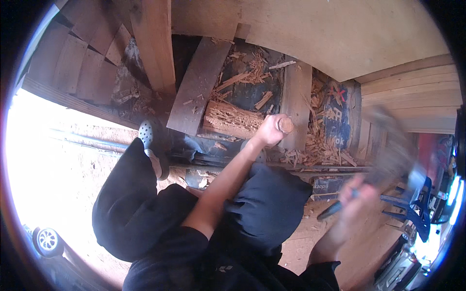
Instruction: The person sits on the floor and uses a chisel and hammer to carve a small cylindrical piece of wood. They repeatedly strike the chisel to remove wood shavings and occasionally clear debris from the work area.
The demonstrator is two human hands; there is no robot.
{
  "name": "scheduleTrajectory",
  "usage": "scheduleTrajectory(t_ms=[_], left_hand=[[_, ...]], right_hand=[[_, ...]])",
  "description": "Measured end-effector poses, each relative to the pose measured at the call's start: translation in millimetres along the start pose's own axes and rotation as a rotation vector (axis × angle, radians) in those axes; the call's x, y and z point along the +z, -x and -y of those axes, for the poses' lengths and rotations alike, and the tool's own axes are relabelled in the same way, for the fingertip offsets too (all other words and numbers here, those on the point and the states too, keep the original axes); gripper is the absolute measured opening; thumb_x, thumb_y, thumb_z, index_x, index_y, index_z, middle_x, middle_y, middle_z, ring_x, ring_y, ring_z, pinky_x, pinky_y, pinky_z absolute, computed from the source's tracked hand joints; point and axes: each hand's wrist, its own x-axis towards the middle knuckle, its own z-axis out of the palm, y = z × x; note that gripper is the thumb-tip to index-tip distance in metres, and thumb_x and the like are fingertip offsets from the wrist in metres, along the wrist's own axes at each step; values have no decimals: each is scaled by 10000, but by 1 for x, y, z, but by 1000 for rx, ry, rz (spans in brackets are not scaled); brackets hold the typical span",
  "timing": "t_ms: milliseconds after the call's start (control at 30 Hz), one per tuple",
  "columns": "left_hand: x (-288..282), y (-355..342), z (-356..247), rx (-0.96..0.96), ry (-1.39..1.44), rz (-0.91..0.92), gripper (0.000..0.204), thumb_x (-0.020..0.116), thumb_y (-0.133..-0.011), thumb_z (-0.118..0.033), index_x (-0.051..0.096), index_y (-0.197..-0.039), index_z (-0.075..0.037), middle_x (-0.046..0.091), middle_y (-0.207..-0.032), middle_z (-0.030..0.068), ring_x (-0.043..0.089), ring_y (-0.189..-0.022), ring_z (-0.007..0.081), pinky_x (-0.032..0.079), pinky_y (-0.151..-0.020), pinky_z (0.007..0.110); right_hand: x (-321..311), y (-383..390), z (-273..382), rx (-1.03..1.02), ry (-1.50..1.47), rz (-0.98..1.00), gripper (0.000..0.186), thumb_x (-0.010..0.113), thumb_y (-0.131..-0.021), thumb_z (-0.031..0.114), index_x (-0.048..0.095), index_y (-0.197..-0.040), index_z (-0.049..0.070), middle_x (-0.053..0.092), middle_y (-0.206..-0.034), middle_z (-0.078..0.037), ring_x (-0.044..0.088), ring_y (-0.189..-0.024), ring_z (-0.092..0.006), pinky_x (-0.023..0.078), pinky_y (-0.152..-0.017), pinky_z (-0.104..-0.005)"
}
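Note:
My left hand (272, 130) is closed around a wooden tool handle (286, 125), its round end facing up. The working end is hidden by the hand, so its kind cannot be told for sure. Beside that hand lies a pale wooden piece (230, 119) with a rough, splintered surface. Off to the right, my right hand (358, 195) is closed on a hammer-like tool with a dark handle (330, 210). Its large head (391, 143) is raised and smeared by motion, apart from the wooden handle.
Wood chips (257, 68) are scattered around a dark board (199, 87) and a lighter plank (295, 97). A large wooden panel (310, 34) spans the far side. Stacked boards (412, 92) and a dark blue plastic chair (417, 208) stand at the right. My shoe (149, 133) is at the left.

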Motion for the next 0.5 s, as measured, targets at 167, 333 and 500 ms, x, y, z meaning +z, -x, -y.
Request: scheduleTrajectory(t_ms=[167, 333, 500], left_hand=[[-4, -7, 0, 4, 1, -3, 183, 661, -655, -99, 602, -796, 3, 612, -733, 177, 629, -705, 300, 480, -654, 344], [-2, -8, -5, -9, -20, -23, 170, 647, -659, -85, 599, -793, 9, 607, -717, 172, 622, -681, 261, 476, -645, 339], [-4, -5, -8, 20, -31, -8, 162, 643, -674, -81, 599, -798, 14, 618, -741, 173, 630, -707, 280, 476, -650, 340]], right_hand=[[15, 6, 65, -850, -415, 250, 662, 263, -800, 779, 394, -793, 130, 369, -523, 19, 337, -382, -89, 278, -364, -230], [86, -7, -47, -675, 151, -45, 517, 429, -849, 624, 556, -843, 123, 542, -605, -49, 502, -508, -211, 423, -477, -353], [36, -13, -86, -217, 713, -1, 344, 548, -902, 403, 646, -889, 74, 581, -630, -60, 528, -529, -194, 467, -549, -377]])
